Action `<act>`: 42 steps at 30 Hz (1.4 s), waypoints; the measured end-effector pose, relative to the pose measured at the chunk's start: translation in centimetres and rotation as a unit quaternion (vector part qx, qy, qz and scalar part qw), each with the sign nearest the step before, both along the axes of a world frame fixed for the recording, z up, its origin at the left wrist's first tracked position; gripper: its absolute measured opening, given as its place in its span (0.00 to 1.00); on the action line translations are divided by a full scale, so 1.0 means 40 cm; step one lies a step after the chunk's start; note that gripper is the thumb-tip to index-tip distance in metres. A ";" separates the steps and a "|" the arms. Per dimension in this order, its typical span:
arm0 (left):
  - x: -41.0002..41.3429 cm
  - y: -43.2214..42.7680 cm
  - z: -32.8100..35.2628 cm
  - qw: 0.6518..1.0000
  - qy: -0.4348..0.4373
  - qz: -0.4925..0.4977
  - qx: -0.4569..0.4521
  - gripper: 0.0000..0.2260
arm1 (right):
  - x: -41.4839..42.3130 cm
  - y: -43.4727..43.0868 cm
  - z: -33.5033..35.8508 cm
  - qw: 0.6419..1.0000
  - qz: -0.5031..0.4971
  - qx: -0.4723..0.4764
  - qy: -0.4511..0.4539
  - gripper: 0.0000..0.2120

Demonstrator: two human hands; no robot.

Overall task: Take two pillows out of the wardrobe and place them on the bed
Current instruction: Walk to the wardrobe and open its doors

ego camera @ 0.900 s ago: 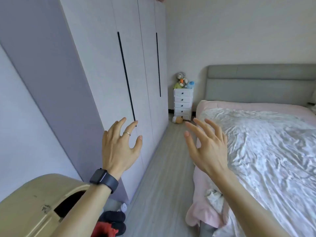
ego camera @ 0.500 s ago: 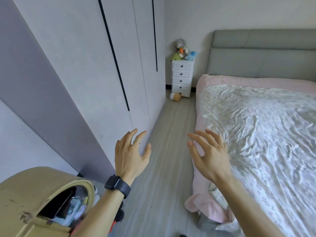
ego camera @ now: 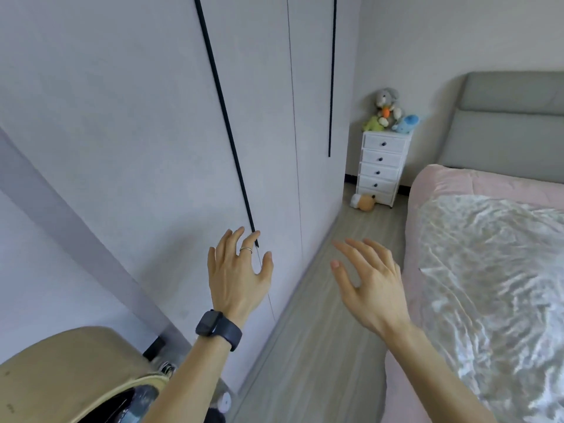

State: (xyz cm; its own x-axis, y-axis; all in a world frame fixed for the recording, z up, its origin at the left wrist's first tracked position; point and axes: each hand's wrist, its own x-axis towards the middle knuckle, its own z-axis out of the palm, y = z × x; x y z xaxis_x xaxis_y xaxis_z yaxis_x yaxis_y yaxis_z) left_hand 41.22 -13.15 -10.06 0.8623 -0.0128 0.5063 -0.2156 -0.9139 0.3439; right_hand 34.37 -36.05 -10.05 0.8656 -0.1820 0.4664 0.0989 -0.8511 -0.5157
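Since the last look my view has swung toward the wardrobe (ego camera: 146,141); doors shut, no pillows visible, presumably inside. Left hand (ego camera: 236,277) has closed in, fingers spread, empty, fingertips at the foot of the dark handle strip (ego camera: 225,117), whose long axis runs 11 to 5 o'clock. Right hand (ego camera: 370,285) open, empty. Bed (ego camera: 488,270) at 3 o'clock. Next, I judge: pull the door.

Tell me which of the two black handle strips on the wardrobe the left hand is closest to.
The nearer strip: its lower end sits at the left hand fingertips. The other strip ends farther along the wardrobe, toward the white drawers.
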 end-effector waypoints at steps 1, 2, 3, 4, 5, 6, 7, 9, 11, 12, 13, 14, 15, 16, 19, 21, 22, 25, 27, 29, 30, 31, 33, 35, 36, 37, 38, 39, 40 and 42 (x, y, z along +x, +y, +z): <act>0.041 -0.001 0.009 1.000 -0.012 0.012 -0.002 0.25 | 0.053 0.002 0.007 1.000 0.015 -0.001 -0.005 0.21; 0.081 0.000 0.018 0.999 -0.028 0.022 0.002 0.25 | 0.109 0.006 0.015 1.000 0.029 -0.002 -0.012 0.21; 0.124 0.002 0.026 0.998 -0.044 0.033 0.011 0.24 | 0.167 0.011 0.022 0.999 0.043 0.001 -0.018 0.21; 0.166 0.005 0.033 0.997 -0.058 0.043 0.020 0.24 | 0.226 0.018 0.028 0.998 0.056 0.004 -0.025 0.21; 0.208 0.007 0.040 0.996 -0.073 0.052 0.027 0.23 | 0.285 0.027 0.034 0.997 0.071 0.006 -0.030 0.21; 0.250 0.011 0.047 0.994 -0.089 0.061 0.033 0.22 | 0.342 0.038 0.037 0.996 0.085 0.007 -0.037 0.20; 0.291 0.015 0.055 0.991 -0.108 0.069 0.041 0.21 | 0.400 0.049 0.041 0.994 0.099 0.007 -0.048 0.20; 0.365 0.016 0.075 0.983 -0.148 0.082 0.070 0.20 | 0.503 0.071 0.048 0.990 0.121 0.011 -0.069 0.20; 0.453 0.016 0.105 0.976 -0.169 0.105 0.091 0.20 | 0.619 0.091 0.066 0.985 0.153 0.016 -0.078 0.20; 0.494 0.016 0.121 0.972 -0.177 0.116 0.098 0.20 | 0.674 0.099 0.074 0.982 0.168 0.008 -0.089 0.20; 0.533 0.015 0.136 0.969 -0.185 0.125 0.107 0.21 | 0.730 0.105 0.081 0.978 0.179 -0.002 -0.104 0.20; 0.568 0.014 0.149 0.964 -0.195 0.137 0.116 0.21 | 0.784 0.109 0.089 0.975 0.189 -0.008 -0.117 0.19; 0.601 0.012 0.161 0.959 -0.206 0.152 0.124 0.22 | 0.836 0.112 0.099 0.972 0.197 -0.010 -0.127 0.19; 0.628 0.011 0.170 0.953 -0.214 0.169 0.131 0.22 | 0.883 0.115 0.107 0.969 0.206 -0.010 -0.137 0.19; 0.696 0.006 0.183 0.939 -0.216 0.222 0.147 0.25 | 1.006 0.124 0.128 0.955 0.237 -0.010 -0.175 0.19; 0.742 -0.004 0.186 0.927 -0.216 0.266 0.151 0.26 | 1.089 0.136 0.142 0.943 0.262 -0.007 -0.203 0.19; 0.763 -0.011 0.184 0.918 -0.226 0.289 0.150 0.26 | 1.129 0.144 0.149 0.937 0.275 -0.002 -0.215 0.19; 0.813 -0.036 0.166 0.894 -0.273 0.323 0.148 0.23 | 1.238 0.175 0.166 0.905 0.324 -0.005 -0.275 0.19; 0.844 -0.051 0.163 0.881 -0.287 0.352 0.132 0.20 | 1.302 0.194 0.170 0.876 0.364 -0.001 -0.316 0.20; 0.869 -0.074 0.162 0.869 -0.285 0.392 0.097 0.19 | 1.350 0.208 0.161 0.853 0.393 0.013 -0.343 0.22; 0.882 -0.087 0.161 0.866 -0.283 0.405 0.081 0.19 | 1.372 0.215 0.148 0.845 0.396 0.013 -0.360 0.23; 0.895 -0.097 0.161 0.863 -0.284 0.413 0.070 0.19 | 1.393 0.223 0.136 0.837 0.393 0.007 -0.380 0.24; 0.915 -0.109 0.163 0.858 -0.285 0.423 0.059 0.19 | 1.437 0.243 0.112 0.823 0.385 -0.006 -0.418 0.26; 0.924 -0.115 0.164 0.857 -0.278 0.431 0.056 0.20 | 1.470 0.260 0.091 0.811 0.384 -0.021 -0.441 0.28; 0.924 -0.116 0.164 0.856 -0.271 0.437 0.061 0.21 | 1.482 0.266 0.084 0.807 0.381 -0.032 -0.450 0.29; 0.922 -0.115 0.164 0.855 -0.262 0.442 0.070 0.20 | 1.490 0.272 0.078 0.806 0.376 -0.040 -0.456 0.29; 0.920 -0.112 0.162 0.856 -0.254 0.443 0.081 0.19 | 1.495 0.277 0.073 0.805 0.372 -0.041 -0.461 0.29; 0.918 -0.108 0.160 0.859 -0.246 0.441 0.089 0.15 | 1.497 0.280 0.069 0.804 0.372 -0.035 -0.463 0.29; 0.916 -0.105 0.159 0.861 -0.237 0.439 0.095 0.12 | 1.499 0.282 0.068 0.802 0.372 -0.027 -0.466 0.29; 0.913 -0.105 0.159 0.861 -0.222 0.446 0.103 0.08 | 1.501 0.287 0.067 0.800 0.370 -0.021 -0.473 0.28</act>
